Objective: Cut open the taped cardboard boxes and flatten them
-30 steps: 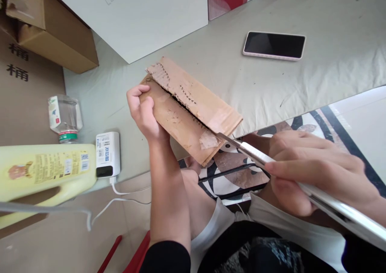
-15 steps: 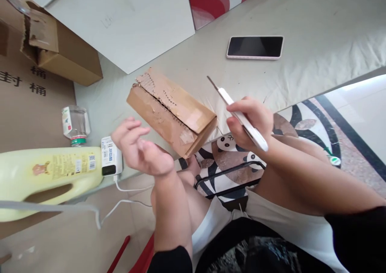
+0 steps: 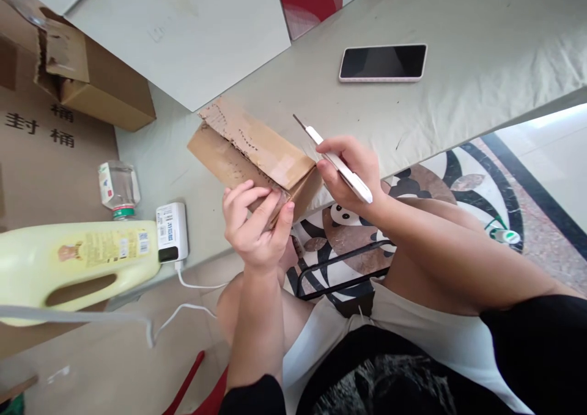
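A small brown cardboard box (image 3: 275, 149) lies at an angle near the front edge of the cloth-covered table, its top seam cut and parted, with ragged tape and cardboard along it. My left hand (image 3: 257, 228) is closed on the box's near side, its fingers curled at the seam by the near right end. A white utility knife (image 3: 343, 172) is gripped in my right hand (image 3: 358, 164). Its thin blade sticks out, pointing up and left above the table, apart from the box. The inside of the box is hidden.
A phone (image 3: 383, 63) lies farther back. At left are a yellow jug (image 3: 32, 250), a clear bottle (image 3: 121, 183), a white device with a cable (image 3: 169, 228), and an opened cardboard box (image 3: 114, 91). A white panel (image 3: 183, 30) stands behind the box.
My left hand has moved right onto the box and taken hold at its seam, which gapes a little wider. My right hand, holding the knife, has shifted left toward the box.
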Tool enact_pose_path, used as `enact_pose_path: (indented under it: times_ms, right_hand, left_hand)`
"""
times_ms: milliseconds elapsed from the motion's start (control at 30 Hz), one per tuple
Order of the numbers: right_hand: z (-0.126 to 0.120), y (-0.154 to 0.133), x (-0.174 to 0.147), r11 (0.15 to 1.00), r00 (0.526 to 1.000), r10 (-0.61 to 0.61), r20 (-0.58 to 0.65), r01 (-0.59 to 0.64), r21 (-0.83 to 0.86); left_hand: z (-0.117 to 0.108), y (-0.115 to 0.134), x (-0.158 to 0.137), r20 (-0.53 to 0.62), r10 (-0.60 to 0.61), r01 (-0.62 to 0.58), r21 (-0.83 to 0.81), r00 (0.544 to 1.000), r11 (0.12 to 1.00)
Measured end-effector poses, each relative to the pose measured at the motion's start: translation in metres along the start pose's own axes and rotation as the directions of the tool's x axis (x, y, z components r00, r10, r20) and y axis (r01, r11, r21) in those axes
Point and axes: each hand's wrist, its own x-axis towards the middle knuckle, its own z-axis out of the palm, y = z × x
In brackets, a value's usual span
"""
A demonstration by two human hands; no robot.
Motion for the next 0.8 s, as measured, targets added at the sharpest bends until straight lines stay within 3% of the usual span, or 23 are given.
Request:
enact_pose_path:
  times_ms: [367,567,800]
  right_hand:
    - [0.010,0.013,-0.003,0.997,0.997,0.062,-0.047,-0.064,-0.037]
    - [0.016,0.019,-0.003,0.991,0.992,0.117,-0.043,-0.120,-0.057]
    - [0.018,0.017,-0.004,0.982,0.983,0.184,-0.013,-0.184,-0.030]
  left_hand:
    - [0.007,-0.006,-0.009,-0.022,0.101,-0.102,-0.033,0.995,0.994]
    - [0.006,-0.007,-0.010,-0.008,0.083,-0.084,-0.062,0.996,0.995]
    - [0.006,-0.010,-0.010,-0.113,0.034,-0.042,-0.073,0.993,0.996]
